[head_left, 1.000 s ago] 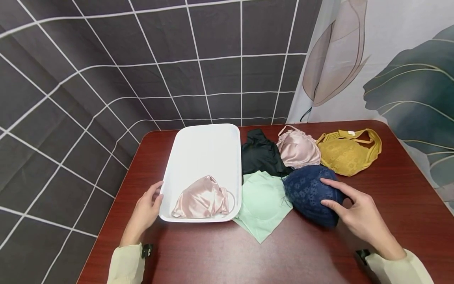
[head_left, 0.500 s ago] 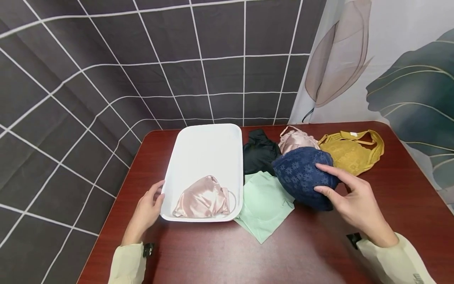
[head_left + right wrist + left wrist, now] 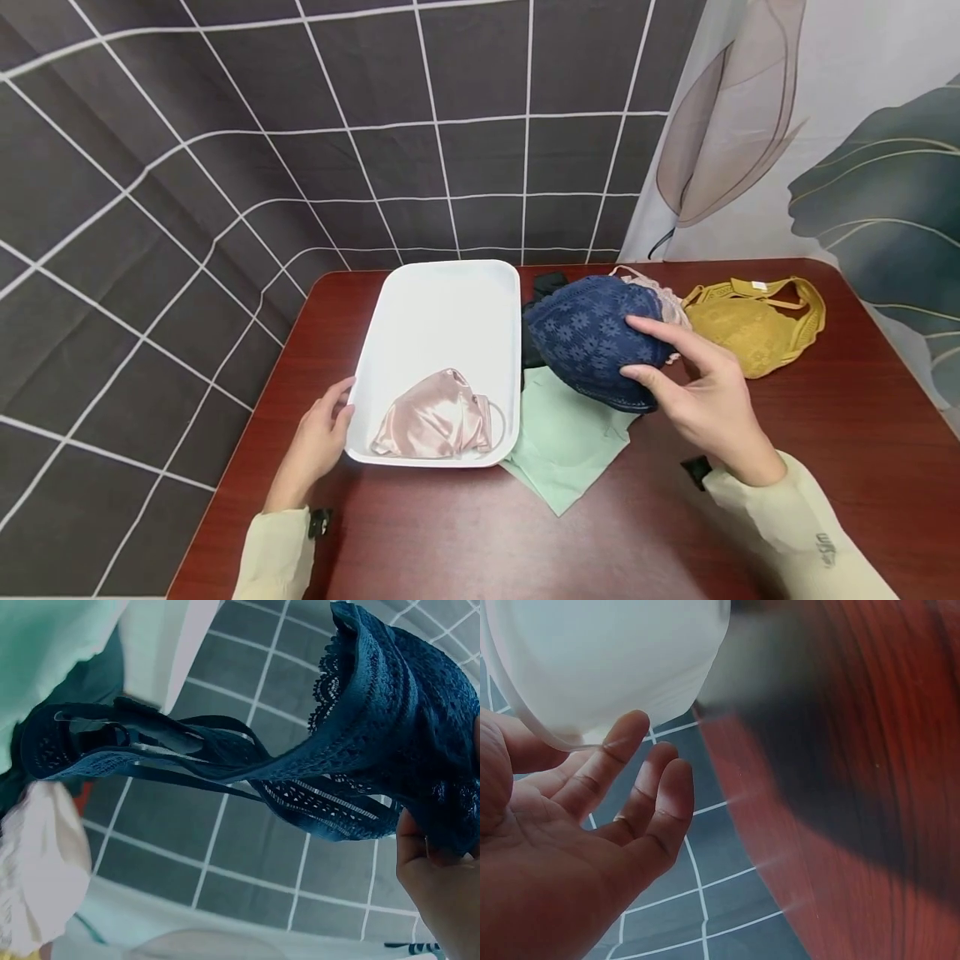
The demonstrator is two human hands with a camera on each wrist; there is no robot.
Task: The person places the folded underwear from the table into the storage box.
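A navy lace bra [image 3: 592, 337] hangs from my right hand [image 3: 708, 400], pinched between thumb and fingers at its right side. It is held above the table, over the mint-green bra [image 3: 562, 442] and partly in front of the black garment [image 3: 532, 342]. In the right wrist view, the band and straps of the navy bra [image 3: 330, 780] dangle loose. My left hand [image 3: 318, 437] touches the left side of a white tray [image 3: 442, 308], its fingers relaxed against the outer wall. A pink satin garment [image 3: 438, 417] lies at the tray's near end.
Behind the navy bra a pale pink bra [image 3: 671, 304] is mostly hidden. A mustard-yellow lace bra [image 3: 750, 329] lies at the right on the dark red table [image 3: 450, 533]. A dark grid-patterned curtain [image 3: 480, 158] rises behind the table.
My right hand has lifted the navy bra and carried it left and away from me, uncovering more of the table at the right. The left hand stays against the tray.
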